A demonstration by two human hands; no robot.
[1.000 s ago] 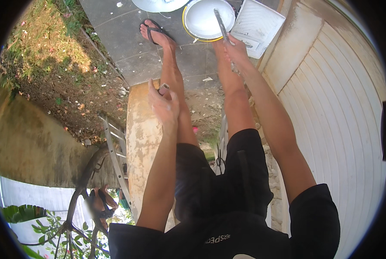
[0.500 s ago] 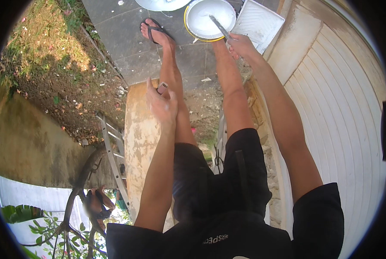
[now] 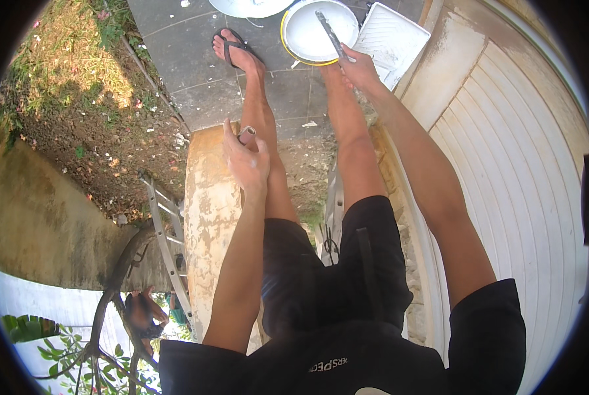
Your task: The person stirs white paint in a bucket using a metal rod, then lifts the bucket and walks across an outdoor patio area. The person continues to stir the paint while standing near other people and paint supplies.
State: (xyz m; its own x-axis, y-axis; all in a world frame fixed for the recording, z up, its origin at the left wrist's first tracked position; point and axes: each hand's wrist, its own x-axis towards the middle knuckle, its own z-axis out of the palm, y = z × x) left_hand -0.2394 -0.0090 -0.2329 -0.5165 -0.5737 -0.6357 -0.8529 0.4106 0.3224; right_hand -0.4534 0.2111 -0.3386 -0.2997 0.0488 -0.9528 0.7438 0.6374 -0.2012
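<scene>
My right hand (image 3: 361, 71) is closed on the near end of a narrow grey stick-like tool (image 3: 330, 33) smeared with white. The tool reaches over a round bucket (image 3: 320, 63) with a yellow rim, which holds white paint (image 3: 301, 36). Whether its tip touches the paint, I cannot tell. Nearer to me, my left hand (image 3: 247, 163) grips a small pinkish-brown piece (image 3: 247, 135) that looks rolled, with a hollow end facing up. Its index finger is stretched out, and whitish smears mark the skin.
Right of the bucket lies a white paint tray (image 3: 393, 39); a white round lid or basin (image 3: 251, 6) is at the far edge. A ladder (image 3: 166, 237) stands left of a worn, peeling wall (image 3: 209, 217). White slatted panelling (image 3: 511, 171) runs along the right. Another person (image 3: 144, 315) is at lower left.
The tool's far end has swung away from me toward the bucket's far rim, and my right hand has shifted slightly left. My left hand keeps its grip almost unmoved.
</scene>
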